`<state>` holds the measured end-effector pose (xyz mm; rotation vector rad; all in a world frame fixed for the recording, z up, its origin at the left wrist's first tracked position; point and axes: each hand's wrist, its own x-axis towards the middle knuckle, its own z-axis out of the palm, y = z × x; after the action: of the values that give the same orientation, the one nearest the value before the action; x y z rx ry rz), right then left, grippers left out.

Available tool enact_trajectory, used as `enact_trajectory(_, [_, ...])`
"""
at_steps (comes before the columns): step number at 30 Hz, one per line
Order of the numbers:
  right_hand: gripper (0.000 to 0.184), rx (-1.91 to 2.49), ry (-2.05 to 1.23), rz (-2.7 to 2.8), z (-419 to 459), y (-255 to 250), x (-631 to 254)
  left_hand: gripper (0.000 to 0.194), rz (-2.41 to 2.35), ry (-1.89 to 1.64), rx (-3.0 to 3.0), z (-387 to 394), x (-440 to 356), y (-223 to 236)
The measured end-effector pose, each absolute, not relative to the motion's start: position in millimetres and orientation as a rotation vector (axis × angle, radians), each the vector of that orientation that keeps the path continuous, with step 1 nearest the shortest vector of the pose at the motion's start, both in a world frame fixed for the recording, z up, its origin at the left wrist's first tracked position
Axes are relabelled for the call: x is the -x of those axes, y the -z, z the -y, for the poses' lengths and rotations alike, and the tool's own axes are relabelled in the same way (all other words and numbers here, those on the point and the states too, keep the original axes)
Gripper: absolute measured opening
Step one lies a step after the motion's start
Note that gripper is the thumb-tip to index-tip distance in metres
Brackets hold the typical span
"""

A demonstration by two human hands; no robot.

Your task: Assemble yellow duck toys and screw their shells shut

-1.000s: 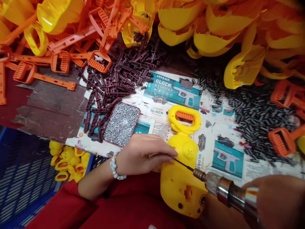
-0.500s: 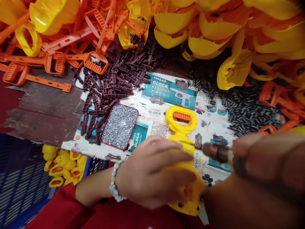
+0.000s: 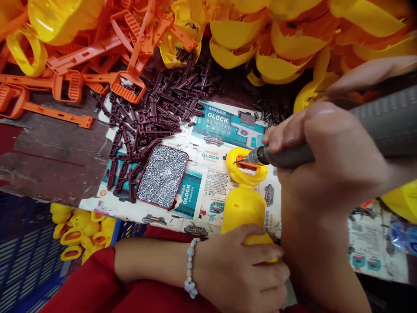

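Note:
My left hand (image 3: 243, 269) is closed round the near end of a yellow duck-shaped toy (image 3: 244, 206) that lies on the printed paper. Its yellow loop handle with an orange insert (image 3: 247, 171) points away from me. My right hand (image 3: 325, 161) grips a grey electric screwdriver (image 3: 286, 156), raised above the toy. The driver's thin bit (image 3: 239, 161) points left over the loop handle. A bead bracelet (image 3: 190, 267) sits on my left wrist.
A red-rimmed tray of small silver screws (image 3: 162, 176) lies left of the toy. Dark maroon pins (image 3: 153, 117) are heaped behind it. Orange straps (image 3: 65, 74) and yellow shells (image 3: 286, 39) pile up at the back. Finished yellow ducks (image 3: 78, 228) fill a blue crate below the table edge.
My right hand has lifted the screwdriver up and away from the toy's body, toward the loop handle. My left hand has slid back to the toy's near end.

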<state>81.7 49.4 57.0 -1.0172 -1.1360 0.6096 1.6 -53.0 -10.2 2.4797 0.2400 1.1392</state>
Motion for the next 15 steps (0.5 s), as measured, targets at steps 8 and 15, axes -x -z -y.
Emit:
enact_trajectory(8, [0.015, 1.007, -0.642, 1.103, -55, -47, -77, 0.027, -0.307, -1.331, -2.368, 58, -7, 17])
enact_trajectory(15, [0.018, 0.912, -0.706, 1.189, -50, -43, -81, 0.029, -0.232, -1.258, -2.393, 54, -6, 13])
